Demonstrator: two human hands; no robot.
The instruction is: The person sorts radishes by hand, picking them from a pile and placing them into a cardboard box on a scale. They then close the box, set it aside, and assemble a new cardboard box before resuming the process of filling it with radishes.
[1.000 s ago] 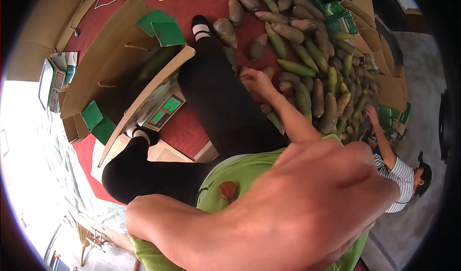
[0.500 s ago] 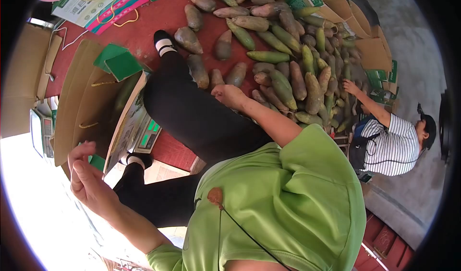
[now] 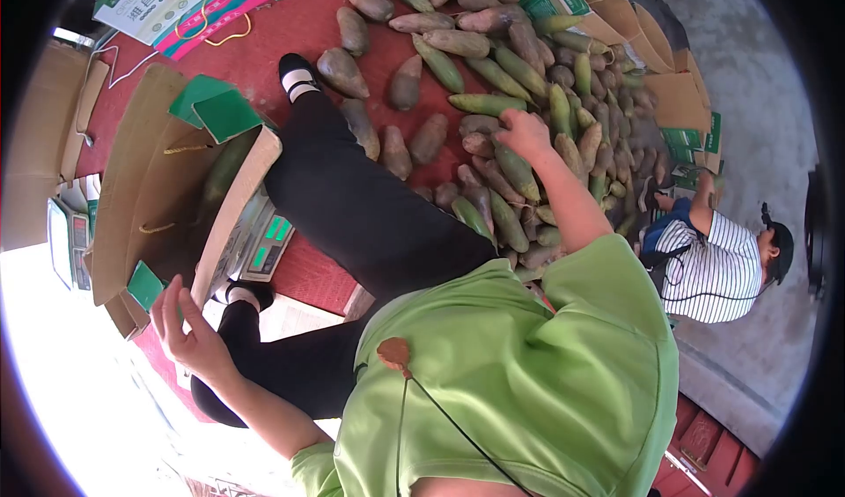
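My right hand (image 3: 526,136) hovers at the near side of the radish pile, fingers loosely bent over a green radish (image 3: 516,173) that shows just below the palm. Nothing shows in its grasp. My left hand (image 3: 192,343) is raised with fingers apart, holding nothing, beside the lower corner of an open cardboard box (image 3: 231,220). Inside that box a dark green radish (image 3: 225,173) lies along the wall. A scale with lit green displays (image 3: 271,240) is by the box. Long green and purplish radishes (image 3: 466,43) cover the red floor beyond my leg.
A person in a striped shirt (image 3: 717,268) crouches at the right of the pile. Cardboard boxes (image 3: 678,101) line its far edge. A white and pink carton (image 3: 180,8) stands top left. Another scale (image 3: 70,242) is at the left edge.
My right hand has moved right, from beside my knee to over the pile. My left hand shifted right and slightly down, its fingers spreading. The other person's arm has drawn back from the radishes.
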